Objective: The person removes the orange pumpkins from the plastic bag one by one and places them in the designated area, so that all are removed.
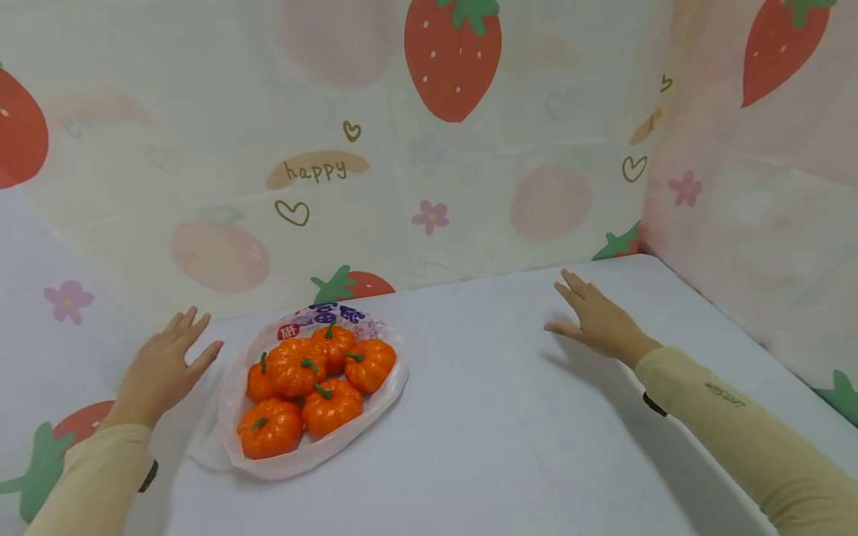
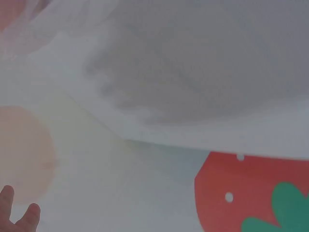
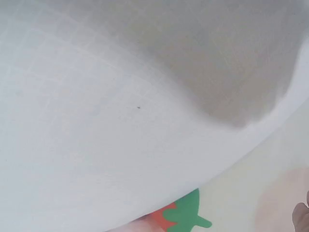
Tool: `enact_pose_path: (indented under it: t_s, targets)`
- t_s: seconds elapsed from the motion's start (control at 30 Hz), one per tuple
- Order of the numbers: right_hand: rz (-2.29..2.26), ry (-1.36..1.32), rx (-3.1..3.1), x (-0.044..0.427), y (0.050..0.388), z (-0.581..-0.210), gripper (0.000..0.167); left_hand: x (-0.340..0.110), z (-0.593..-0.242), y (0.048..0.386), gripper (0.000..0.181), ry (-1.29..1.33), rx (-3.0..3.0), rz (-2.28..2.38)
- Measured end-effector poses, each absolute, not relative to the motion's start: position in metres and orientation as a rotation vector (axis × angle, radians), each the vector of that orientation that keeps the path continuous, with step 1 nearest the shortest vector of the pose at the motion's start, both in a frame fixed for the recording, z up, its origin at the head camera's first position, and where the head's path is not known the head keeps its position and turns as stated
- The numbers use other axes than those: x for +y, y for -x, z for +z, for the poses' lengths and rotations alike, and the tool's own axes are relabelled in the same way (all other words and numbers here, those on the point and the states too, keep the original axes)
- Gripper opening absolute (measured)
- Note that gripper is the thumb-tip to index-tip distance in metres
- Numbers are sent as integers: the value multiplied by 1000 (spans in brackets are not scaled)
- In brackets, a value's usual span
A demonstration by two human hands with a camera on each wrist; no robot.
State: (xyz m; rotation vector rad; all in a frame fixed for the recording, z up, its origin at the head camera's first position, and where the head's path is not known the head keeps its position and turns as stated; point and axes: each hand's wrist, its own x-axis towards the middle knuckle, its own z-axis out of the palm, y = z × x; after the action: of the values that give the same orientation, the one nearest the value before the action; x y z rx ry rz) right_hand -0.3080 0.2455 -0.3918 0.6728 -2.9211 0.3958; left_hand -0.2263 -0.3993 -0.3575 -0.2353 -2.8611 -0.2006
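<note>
Several small orange pumpkins point(image 1: 333, 408) with green stems lie in a white plastic bag point(image 1: 295, 469), its mouth spread wide and purple and red print on its far side. Just left of the bag my left hand point(image 1: 161, 368) hovers, fingers extended and thumb apart, holding nothing. Over the right part of the table my right hand point(image 1: 599, 320) is held up, fingers straight, with its shadow below. In the left wrist view only two fingertips point(image 2: 29, 217) show at the lower left corner. The right wrist view catches a bit of finger point(image 3: 301, 217) at its right edge.
A white cloth covers the table point(image 1: 482, 417). Behind it and at both sides hang curtains point(image 1: 469, 164) printed with strawberries, hearts, flowers and the word "happy". Long beige sleeves point(image 1: 737, 417) cover both forearms, and a dark band point(image 1: 654, 404) shows under the right one.
</note>
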Motion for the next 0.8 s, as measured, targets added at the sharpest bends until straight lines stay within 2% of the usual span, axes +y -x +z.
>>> enact_pose_path:
  t_s: [0.33, 0.8]
  targets:
    - [504, -638, -2945, 241, 297, -392, 90, -400, -363, 218, 69, 224, -2840, -303]
    - [544, -668, -2933, 233, 283, -394, 96, -393, -362, 204, 77, 131, -2928, -484]
